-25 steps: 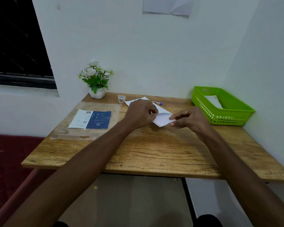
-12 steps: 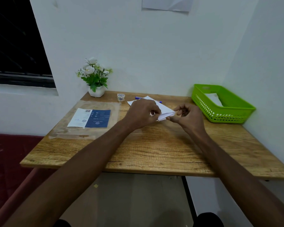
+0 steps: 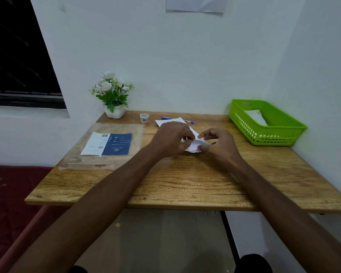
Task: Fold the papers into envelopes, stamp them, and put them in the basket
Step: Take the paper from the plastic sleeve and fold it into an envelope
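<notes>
Paper [image 3: 195, 145] on bench [image 3: 185, 184], left of basket [image 3: 268, 134], pinched between both hands. Left hand [image 3: 170, 139] fingers closed on its left edge; right hand [image 3: 219, 143] fingers closed on right edge. Long axis runs hand to hand; both equally near.

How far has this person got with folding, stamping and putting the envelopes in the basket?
Done: one white paper item already lies in the green basket. In hand: the left hand and right hand are folding a sheet over the table. Left: stamping it, putting it in the basket, then the sheet behind.
</notes>
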A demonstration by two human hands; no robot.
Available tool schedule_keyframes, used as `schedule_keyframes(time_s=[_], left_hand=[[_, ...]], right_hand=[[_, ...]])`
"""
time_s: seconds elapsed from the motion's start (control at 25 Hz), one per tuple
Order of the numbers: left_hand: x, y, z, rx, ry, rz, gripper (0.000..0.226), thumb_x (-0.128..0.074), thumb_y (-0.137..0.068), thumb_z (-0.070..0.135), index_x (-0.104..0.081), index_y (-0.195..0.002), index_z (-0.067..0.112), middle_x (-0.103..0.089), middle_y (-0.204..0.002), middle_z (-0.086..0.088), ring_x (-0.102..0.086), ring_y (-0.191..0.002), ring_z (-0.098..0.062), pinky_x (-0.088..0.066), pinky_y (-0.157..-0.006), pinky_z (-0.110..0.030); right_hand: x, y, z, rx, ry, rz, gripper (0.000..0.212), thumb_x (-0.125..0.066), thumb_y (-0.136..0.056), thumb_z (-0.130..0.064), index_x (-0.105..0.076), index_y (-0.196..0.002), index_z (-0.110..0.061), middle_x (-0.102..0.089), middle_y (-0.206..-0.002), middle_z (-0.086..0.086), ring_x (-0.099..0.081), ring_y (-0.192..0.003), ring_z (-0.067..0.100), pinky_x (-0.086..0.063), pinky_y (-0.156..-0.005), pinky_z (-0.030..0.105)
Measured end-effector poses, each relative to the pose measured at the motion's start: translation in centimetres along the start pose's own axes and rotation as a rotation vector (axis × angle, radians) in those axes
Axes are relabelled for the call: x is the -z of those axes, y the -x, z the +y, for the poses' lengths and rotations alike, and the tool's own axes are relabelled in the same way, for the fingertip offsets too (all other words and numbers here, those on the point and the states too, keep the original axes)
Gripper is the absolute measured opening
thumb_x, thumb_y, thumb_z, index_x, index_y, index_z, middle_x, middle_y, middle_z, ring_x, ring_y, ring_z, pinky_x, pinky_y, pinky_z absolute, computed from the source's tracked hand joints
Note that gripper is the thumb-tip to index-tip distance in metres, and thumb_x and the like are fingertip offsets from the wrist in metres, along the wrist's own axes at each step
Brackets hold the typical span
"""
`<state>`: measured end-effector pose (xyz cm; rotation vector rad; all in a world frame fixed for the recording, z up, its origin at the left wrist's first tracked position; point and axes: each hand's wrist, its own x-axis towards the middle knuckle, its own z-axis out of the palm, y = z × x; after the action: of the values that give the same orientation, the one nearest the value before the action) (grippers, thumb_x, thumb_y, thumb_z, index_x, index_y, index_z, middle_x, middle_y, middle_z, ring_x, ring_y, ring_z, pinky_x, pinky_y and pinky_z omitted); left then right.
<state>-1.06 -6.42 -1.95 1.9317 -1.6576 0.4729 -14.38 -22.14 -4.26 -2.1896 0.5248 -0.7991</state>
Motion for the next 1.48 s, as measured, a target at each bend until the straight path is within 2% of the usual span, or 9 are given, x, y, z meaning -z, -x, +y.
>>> schedule_keyframes(time_s=[0.16, 0.36, 0.52, 0.6, 0.76, 0.96, 1.12, 1.32, 1.48], left_hand=[[0.1, 0.0, -0.2, -0.015, 0.003, 0.007, 0.013, -0.073, -0.088, 0.018, -0.084, -0.096, 0.017, -0.079, -0.092, 0.002, -0.07, -0.087, -0.015, -0.053, -0.071, -0.035], [0.0, 0.1, -0.2, -0.073, 0.048, 0.037, 0.01, -0.077, -0.086, 0.015, -0.084, -0.092, 0.018, -0.079, -0.089, 0.005, -0.07, -0.083, -0.011, -0.043, -0.07, -0.021], [0.1, 0.2, -0.6, -0.052, 0.069, 0.053, 0.013, -0.077, -0.086, 0.014, -0.084, -0.095, 0.019, -0.08, -0.093, 0.006, -0.071, -0.086, -0.011, -0.051, -0.069, -0.03], [0.1, 0.2, -0.7, -0.049, 0.067, 0.043, 0.013, -0.076, -0.086, 0.015, -0.084, -0.096, 0.019, -0.08, -0.094, 0.006, -0.072, -0.087, -0.012, -0.053, -0.071, -0.034], [-0.2, 0.1, -0.4, -0.083, 0.093, 0.048, 0.011, -0.077, -0.087, 0.016, -0.084, -0.095, 0.018, -0.079, -0.091, 0.005, -0.07, -0.083, -0.011, -0.041, -0.069, -0.016], [-0.4, 0.1, -0.2, -0.09, 0.12, 0.054, 0.01, -0.078, -0.089, 0.023, -0.084, -0.096, 0.02, -0.079, -0.09, 0.006, -0.069, -0.08, -0.009, -0.053, -0.064, -0.033], [-0.4, 0.1, -0.2, -0.075, 0.127, 0.021, 0.011, -0.078, -0.089, 0.025, -0.084, -0.097, 0.023, -0.079, -0.091, 0.008, -0.07, -0.081, -0.006, -0.056, -0.067, -0.035], [-0.1, 0.2, -0.3, -0.032, 0.111, -0.034, 0.01, -0.079, -0.085, 0.025, -0.085, -0.094, 0.025, -0.079, -0.089, 0.009, -0.069, -0.079, -0.004, -0.055, -0.069, -0.033], [0.1, 0.2, -0.7, 0.034, 0.075, 0.044, 0.009, -0.08, -0.083, 0.026, -0.084, -0.09, 0.025, -0.078, -0.086, 0.009, -0.065, -0.076, -0.002, -0.052, -0.068, -0.032]], right_hand=[[0.2, -0.1, 0.2, -0.007, 0.013, -0.031, 0.036, -0.092, -0.062, -0.015, -0.081, -0.095, -0.022, -0.076, -0.1, -0.008, -0.069, -0.099, 0.006, -0.055, -0.079, 0.029], [0.5, -0.1, 0.5, -0.004, -0.012, -0.023, 0.033, -0.095, -0.057, -0.026, -0.079, -0.086, -0.027, -0.077, -0.094, -0.013, -0.071, -0.097, 0.003, -0.06, -0.085, 0.037], [0.8, 0.0, 0.7, 0.051, -0.024, -0.061, 0.043, -0.094, -0.049, -0.04, -0.079, -0.09, -0.039, -0.076, -0.097, -0.021, -0.069, -0.098, 0.0, -0.057, -0.087, 0.037], [0.7, -0.1, 0.8, 0.056, -0.011, -0.071, 0.042, -0.096, -0.049, -0.039, -0.08, -0.088, -0.038, -0.077, -0.096, -0.02, -0.069, -0.098, -0.001, -0.057, -0.087, 0.035], [0.4, -0.2, 0.6, 0.08, 0.033, 0.005, 0.039, -0.098, -0.058, -0.028, -0.08, -0.093, -0.022, -0.076, -0.1, -0.011, -0.068, -0.1, 0.005, -0.054, -0.082, 0.031], [0.5, -0.1, 0.2, 0.131, 0.101, 0.081, 0.042, -0.096, -0.062, -0.037, -0.078, -0.093, -0.016, -0.076, -0.104, 0.0, -0.068, -0.1, 0.017, -0.054, -0.086, 0.038], [0.4, -0.1, 0.3, 0.128, 0.174, 0.072, 0.041, -0.095, -0.063, -0.038, -0.077, -0.094, -0.017, -0.075, -0.104, 0.0, -0.069, -0.097, 0.017, -0.055, -0.087, 0.043], [1.1, -0.3, 0.7, 0.012, -0.057, -0.075, 0.043, -0.101, -0.056, -0.029, -0.081, -0.094, -0.023, -0.078, -0.101, -0.006, -0.071, -0.1, 0.009, -0.057, -0.093, 0.04], [1.8, -0.1, 1.4, 0.022, -0.182, -0.203, 0.054, -0.103, -0.051, -0.02, -0.081, -0.101, -0.023, -0.076, -0.116, -0.005, -0.066, -0.118, 0.008, -0.053, -0.105, 0.043]])
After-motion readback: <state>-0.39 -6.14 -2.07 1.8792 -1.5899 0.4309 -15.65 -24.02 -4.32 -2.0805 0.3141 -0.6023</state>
